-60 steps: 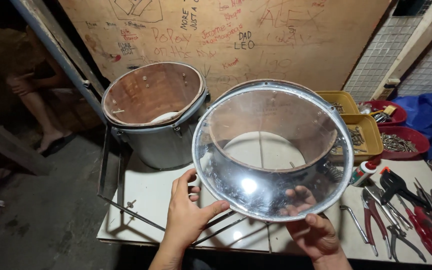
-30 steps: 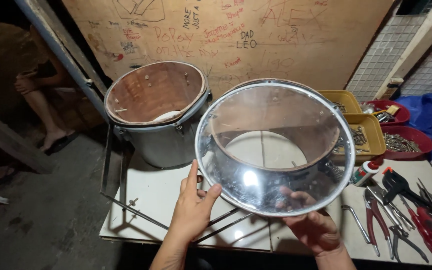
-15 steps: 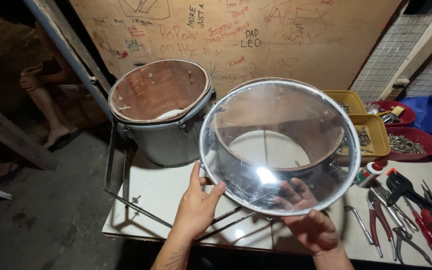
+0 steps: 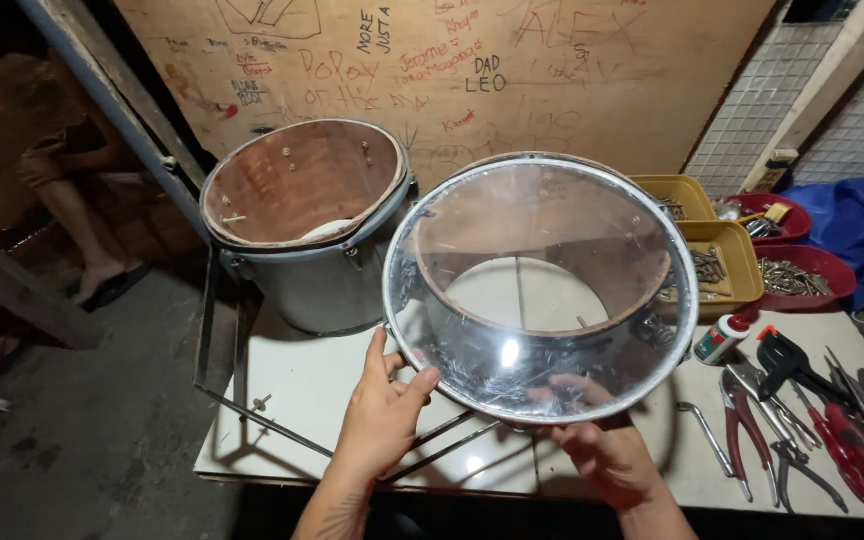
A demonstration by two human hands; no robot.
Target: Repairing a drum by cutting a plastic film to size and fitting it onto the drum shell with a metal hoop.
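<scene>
A clear drum head (image 4: 542, 290) on a metal hoop is held tilted up toward the camera, above the near part of a white table (image 4: 302, 400). Through it an open drum shell (image 4: 552, 235) with a brown inside is seen, standing on the table behind it. The hoop's lower left edge is gripped by the left hand (image 4: 382, 415), thumb and fingers closed on the rim. The lower right edge is gripped by the right hand (image 4: 607, 455); its fingers are seen through the clear film, curled behind it, thumb side below the hoop.

A second drum shell (image 4: 307, 225), grey outside and brown inside, stands just to the left, at the table's far left corner. Thin metal rods (image 4: 272, 420) lie on the table near the left hand. On the right, pliers with red handles (image 4: 842, 440) and other hand tools are laid out; a small white bottle with a red cap (image 4: 722, 340) lies just beside the hoop. Yellow trays (image 4: 717, 255) and red bowls (image 4: 802, 275) holding metal parts are set at the far right. A scribbled plywood board (image 4: 452, 70) stands behind. Another person's leg (image 4: 77, 235) is seen at the far left.
</scene>
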